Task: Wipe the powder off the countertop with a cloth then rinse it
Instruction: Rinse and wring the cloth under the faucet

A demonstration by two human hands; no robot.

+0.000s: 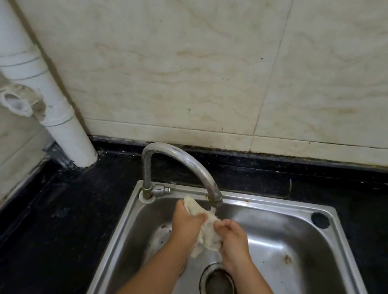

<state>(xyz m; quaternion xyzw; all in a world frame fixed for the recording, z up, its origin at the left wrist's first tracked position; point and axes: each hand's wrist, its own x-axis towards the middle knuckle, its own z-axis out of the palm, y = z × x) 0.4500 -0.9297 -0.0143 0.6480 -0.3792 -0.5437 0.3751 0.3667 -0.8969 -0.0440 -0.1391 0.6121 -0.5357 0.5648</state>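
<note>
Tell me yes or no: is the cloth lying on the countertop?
No, both hands, left and right, hold the cloth over the sink.

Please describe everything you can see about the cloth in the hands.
The cloth is off-white, looks like soft woven fabric, and is crumpled into a bunch. Both hands grip it over the steel sink: the left hand holds its upper end, the right hand its lower side. It sits just below the faucet spout. One corner hangs down between the wrists.

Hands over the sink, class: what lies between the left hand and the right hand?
In the head view, the wet whitish cloth lies between the left hand and right hand, gripped by both beneath the faucet spout.
</note>
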